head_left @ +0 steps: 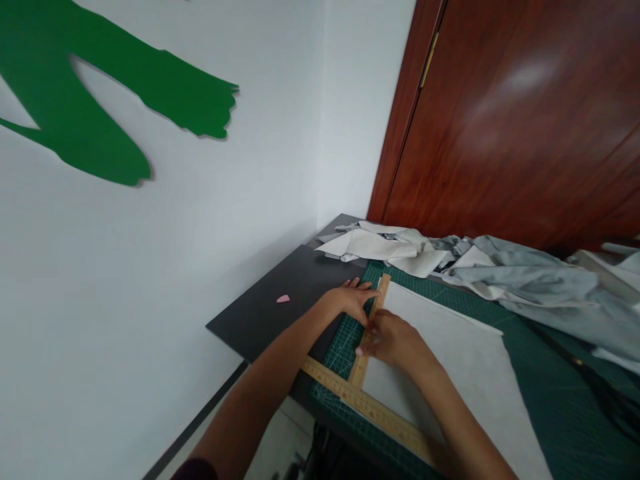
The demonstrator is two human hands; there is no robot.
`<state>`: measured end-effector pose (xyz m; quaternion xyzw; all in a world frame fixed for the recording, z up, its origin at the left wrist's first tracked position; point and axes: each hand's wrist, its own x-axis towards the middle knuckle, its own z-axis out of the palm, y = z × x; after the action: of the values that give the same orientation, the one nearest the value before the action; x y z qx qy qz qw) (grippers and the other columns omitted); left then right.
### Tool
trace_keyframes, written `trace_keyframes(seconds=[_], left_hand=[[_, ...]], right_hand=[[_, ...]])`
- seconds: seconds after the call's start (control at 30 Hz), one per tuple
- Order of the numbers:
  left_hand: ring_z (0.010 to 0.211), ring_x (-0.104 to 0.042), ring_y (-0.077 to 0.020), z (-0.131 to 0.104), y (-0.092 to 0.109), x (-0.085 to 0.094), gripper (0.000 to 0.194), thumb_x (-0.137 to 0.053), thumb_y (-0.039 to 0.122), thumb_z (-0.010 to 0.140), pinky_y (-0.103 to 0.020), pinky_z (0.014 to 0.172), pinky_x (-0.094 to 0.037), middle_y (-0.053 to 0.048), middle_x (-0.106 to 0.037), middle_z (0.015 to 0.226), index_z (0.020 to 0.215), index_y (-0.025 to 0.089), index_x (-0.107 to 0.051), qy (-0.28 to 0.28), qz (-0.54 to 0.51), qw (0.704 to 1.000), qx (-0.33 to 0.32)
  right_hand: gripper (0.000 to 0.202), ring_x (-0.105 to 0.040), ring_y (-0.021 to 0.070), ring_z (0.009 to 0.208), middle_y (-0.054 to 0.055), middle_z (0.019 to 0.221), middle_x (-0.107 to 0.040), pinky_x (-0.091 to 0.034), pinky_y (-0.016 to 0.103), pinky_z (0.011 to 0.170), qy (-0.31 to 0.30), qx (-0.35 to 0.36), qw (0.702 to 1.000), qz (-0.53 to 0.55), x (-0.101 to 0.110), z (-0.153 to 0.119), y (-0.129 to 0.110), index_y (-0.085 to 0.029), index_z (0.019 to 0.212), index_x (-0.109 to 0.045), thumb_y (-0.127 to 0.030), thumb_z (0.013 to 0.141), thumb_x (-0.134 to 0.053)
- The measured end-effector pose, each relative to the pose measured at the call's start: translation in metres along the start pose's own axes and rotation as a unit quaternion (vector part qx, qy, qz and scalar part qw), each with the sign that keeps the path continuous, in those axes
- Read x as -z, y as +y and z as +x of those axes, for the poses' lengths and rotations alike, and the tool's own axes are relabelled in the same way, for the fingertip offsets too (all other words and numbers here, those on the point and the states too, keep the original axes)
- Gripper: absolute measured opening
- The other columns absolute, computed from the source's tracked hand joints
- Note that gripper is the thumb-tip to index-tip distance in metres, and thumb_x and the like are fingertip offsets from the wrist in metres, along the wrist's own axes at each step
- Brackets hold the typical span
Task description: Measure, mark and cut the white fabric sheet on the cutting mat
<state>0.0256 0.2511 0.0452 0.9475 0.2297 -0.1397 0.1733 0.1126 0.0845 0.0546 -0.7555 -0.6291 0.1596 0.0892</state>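
White fabric (450, 353) lies flat on a green cutting mat (343, 347). One wooden ruler (384, 285) runs along the fabric's left edge, and a second wooden ruler (370, 405) crosses its near edge. My left hand (354, 298) rests with fingers spread over the mat and the far part of the first ruler. Beside it, my right hand (390, 339) is closed over the middle of the same ruler, its fingers bent near my left thumb. Whatever is between the right fingers is too small to make out.
Crumpled white and grey cloth (535, 273) is piled along the back, before a red-brown door (525, 120). Black scissors (580, 363) lie at the right. A pink scrap (283, 299) sits on the dark tabletop (255, 310), beside the white wall.
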Motion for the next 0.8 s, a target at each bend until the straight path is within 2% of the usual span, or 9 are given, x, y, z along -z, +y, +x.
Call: trace_keyframes(seconds=[0.13,0.2,0.37,0.57,0.8], left_hand=[[0.16,0.004,-0.0416,-0.002,0.001,0.001,0.13,-0.086,0.056,0.055,-0.056,0.129,-0.007,-0.007,-0.003,0.177,0.166,0.032,-0.021,-0.002,0.006,1.0,-0.002],[0.16,0.003,-0.0421,-0.001,0.001,0.001,0.13,-0.086,0.055,0.056,-0.057,0.129,-0.007,-0.006,-0.002,0.177,0.166,0.032,-0.021,-0.002,0.005,1.0,-0.004],[0.16,0.002,-0.0439,0.002,-0.002,-0.003,0.129,-0.086,0.053,0.054,-0.057,0.129,-0.007,-0.005,-0.005,0.177,0.165,0.033,-0.024,0.006,0.001,1.0,-0.005],[0.159,0.004,-0.0446,-0.001,-0.001,-0.003,0.124,-0.083,0.052,0.057,-0.059,0.128,-0.005,-0.005,-0.004,0.177,0.165,0.031,-0.025,0.009,-0.008,1.0,-0.012],[0.159,0.006,-0.0456,0.001,-0.004,-0.006,0.124,-0.084,0.05,0.058,-0.061,0.127,-0.002,-0.007,-0.005,0.176,0.165,0.029,-0.026,0.017,-0.029,0.999,-0.021]], right_hand=[[0.055,-0.07,0.0329,0.106,0.014,0.116,-0.07,-0.05,0.035,0.078,-0.013,-0.036,0.999,-0.021,0.003,0.007,-0.009,-0.018,0.107,-0.067,-0.039,0.063,-0.094],[0.06,-0.069,0.0346,0.109,0.016,0.122,-0.068,-0.05,0.037,0.078,-0.015,-0.047,0.998,-0.031,0.004,0.008,-0.012,-0.018,0.112,-0.066,-0.039,0.063,-0.094],[0.056,-0.063,0.0344,0.123,0.015,0.134,-0.063,-0.05,0.041,0.087,-0.017,-0.045,0.998,-0.04,0.007,0.001,-0.014,-0.023,0.115,-0.064,-0.039,0.068,-0.092],[0.051,-0.061,0.0332,0.126,0.014,0.138,-0.063,-0.051,0.042,0.086,-0.036,-0.026,0.998,-0.036,0.011,0.001,-0.01,-0.024,0.11,-0.063,-0.042,0.07,-0.09],[0.054,-0.056,0.0311,0.134,0.013,0.148,-0.057,-0.049,0.043,0.09,-0.039,-0.012,0.998,-0.046,0.006,0.004,-0.002,-0.024,0.121,-0.058,-0.041,0.077,-0.083]])
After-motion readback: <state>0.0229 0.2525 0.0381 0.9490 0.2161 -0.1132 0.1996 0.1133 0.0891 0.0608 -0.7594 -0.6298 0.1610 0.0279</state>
